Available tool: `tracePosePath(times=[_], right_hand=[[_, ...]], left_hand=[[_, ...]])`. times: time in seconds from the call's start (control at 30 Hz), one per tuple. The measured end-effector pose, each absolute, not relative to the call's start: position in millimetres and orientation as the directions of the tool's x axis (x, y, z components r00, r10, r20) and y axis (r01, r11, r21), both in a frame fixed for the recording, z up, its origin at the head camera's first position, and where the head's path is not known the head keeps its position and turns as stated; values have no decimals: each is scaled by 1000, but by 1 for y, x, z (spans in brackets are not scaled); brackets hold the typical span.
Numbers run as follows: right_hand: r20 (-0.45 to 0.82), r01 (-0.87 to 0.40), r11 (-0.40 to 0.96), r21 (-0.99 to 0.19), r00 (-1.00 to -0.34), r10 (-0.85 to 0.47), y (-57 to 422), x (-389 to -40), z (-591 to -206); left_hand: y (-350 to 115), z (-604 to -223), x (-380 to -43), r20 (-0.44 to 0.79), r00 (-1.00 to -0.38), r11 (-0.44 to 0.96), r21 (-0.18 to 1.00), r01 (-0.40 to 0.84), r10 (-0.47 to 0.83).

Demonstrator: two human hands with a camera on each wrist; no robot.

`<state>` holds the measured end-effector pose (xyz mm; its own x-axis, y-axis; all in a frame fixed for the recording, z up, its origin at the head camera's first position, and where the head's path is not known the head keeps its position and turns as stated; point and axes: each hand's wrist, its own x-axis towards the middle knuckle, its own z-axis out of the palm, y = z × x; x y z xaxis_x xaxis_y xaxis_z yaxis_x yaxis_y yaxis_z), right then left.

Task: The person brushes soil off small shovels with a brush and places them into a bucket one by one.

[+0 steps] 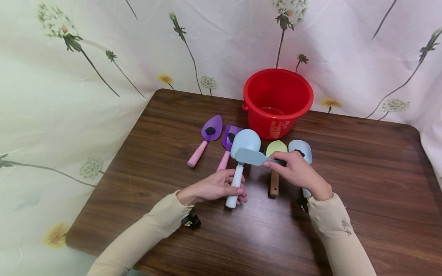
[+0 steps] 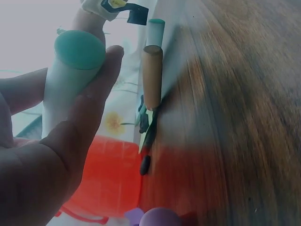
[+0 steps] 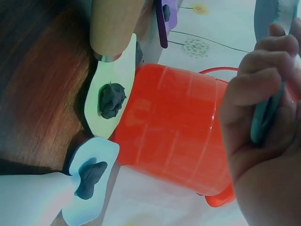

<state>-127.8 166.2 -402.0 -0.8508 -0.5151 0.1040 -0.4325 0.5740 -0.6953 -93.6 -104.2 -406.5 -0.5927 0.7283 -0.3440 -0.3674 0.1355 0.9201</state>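
Observation:
My left hand [image 1: 214, 186] grips the pale handle of a light blue hand shovel [image 1: 246, 138], its blade pointing toward the bucket. The handle end [image 2: 80, 49] shows close up in the left wrist view. Between thumb and fingers, my right hand [image 1: 295, 170] pinches the handle of a light blue spatula [image 1: 249, 156]. The spatula's blade lies across the lower part of the shovel blade in the head view; whether they touch I cannot tell. What lies on the shovel blade behind the spatula is hidden.
Behind the hands stands a red bucket [image 1: 272, 128]. To the left lie a purple trowel [image 1: 215, 123] and a purple shovel [image 1: 228, 134] with pink handles. A green trowel [image 1: 276, 146] and another blue shovel [image 1: 304, 147] lie right, bearing dark lumps [image 3: 113, 100]. A flowered curtain [image 1: 138, 50] hangs behind.

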Motion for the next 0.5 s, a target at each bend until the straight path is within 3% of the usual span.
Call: tracePosePath(times=[0.23,0.5], right_hand=[[161,-432,604,-669,-878,-451,167,-133,-401],[391,-472,682,-558,-875,-285,172,-139,-408]], left_hand=[[-105,-408,-91,-322,-596,128,930,-345,736],[-104,-411,-85,-292,-567,112,937,-331,770]])
